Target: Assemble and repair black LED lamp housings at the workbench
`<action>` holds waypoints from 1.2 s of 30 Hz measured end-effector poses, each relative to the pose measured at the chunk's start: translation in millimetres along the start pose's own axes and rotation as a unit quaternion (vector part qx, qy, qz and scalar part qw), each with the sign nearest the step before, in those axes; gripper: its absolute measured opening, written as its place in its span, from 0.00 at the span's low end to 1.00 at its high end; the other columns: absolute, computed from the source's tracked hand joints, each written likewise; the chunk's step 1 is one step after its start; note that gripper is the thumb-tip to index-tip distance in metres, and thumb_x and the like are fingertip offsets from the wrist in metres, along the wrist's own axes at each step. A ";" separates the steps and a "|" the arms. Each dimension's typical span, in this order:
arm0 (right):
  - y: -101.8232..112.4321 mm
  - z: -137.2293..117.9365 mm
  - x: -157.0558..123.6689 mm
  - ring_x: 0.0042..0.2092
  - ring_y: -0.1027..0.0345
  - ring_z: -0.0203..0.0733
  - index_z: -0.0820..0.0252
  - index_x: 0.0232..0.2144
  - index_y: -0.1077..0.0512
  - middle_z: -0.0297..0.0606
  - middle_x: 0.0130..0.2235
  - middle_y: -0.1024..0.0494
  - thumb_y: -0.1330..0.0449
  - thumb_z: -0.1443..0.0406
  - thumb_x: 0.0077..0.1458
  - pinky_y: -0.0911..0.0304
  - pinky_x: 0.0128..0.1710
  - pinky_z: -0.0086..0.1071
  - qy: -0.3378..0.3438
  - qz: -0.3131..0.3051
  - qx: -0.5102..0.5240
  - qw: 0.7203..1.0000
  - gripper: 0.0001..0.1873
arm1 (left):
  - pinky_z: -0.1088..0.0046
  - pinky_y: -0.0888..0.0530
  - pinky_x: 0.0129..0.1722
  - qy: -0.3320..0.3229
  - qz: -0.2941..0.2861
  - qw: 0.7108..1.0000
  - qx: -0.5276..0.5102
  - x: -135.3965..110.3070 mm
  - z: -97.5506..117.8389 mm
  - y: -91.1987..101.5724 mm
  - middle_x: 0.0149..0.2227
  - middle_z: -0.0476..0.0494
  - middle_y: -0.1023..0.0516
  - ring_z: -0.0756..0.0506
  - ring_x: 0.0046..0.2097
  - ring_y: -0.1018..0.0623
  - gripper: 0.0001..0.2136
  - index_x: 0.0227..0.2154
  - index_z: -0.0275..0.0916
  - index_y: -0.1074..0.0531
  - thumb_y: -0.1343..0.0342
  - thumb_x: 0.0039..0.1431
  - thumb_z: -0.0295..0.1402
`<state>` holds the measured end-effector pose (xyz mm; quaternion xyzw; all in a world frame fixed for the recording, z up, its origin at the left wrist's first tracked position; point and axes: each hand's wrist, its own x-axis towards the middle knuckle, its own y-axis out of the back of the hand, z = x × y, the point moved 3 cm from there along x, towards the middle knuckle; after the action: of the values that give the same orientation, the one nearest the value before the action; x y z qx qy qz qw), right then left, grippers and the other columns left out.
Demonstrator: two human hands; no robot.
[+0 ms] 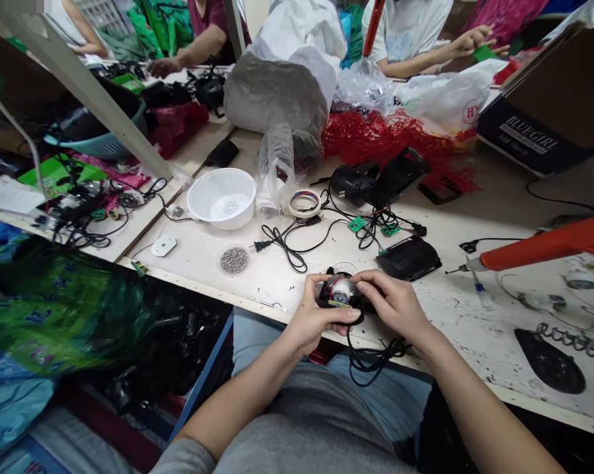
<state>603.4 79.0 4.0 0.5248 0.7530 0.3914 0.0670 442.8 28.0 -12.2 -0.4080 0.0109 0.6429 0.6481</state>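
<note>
Two hands (356,309) sit curled around a small motor (341,291) just over the bench (218,289) edge, both closed on it from either side; fingers hide most of its black housing, leaving a silver dome and some copper winding showing; a yellow strip at its lower edge is too small to make out. A black cable (375,362) hangs below the hands; a black casing (408,258) lies just past the right hand; a dish of steel beads (234,259) sits left of them, a tape roll (304,204) ahead; far right, the frame edge cuts off an orange-handled tool (548,240).
</note>
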 end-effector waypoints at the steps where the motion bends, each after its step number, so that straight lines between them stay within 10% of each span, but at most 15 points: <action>1: -0.2 0.0 0.1 0.29 0.25 0.37 0.57 0.38 0.25 0.34 0.30 0.19 0.47 0.63 0.66 0.31 0.31 0.29 -0.002 -0.003 0.001 1.000 0.11 | 0.80 0.29 0.19 0.000 0.002 1.000 -0.001 0.1 0.2 0.0 0.42 0.49 0.28 0.53 0.24 0.24 0.39 0.45 0.45 0.41 0.24 0.28 0.31; 36: -4.7 -12.1 -2.3 0.31 0.25 0.38 0.58 0.40 0.30 0.36 0.32 0.20 0.45 0.71 0.65 0.32 0.32 0.29 0.131 0.050 -0.112 0.984 0.05 | 0.78 0.28 0.19 0.014 -0.013 1.000 0.015 1.0 4.1 -2.2 0.33 0.54 0.26 0.53 0.21 0.26 0.35 0.43 0.44 0.39 0.25 0.31 0.33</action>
<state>594.7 70.1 8.5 0.4955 0.6793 0.5412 0.0065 442.7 31.3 -8.9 -0.4071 0.0239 0.6284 0.6625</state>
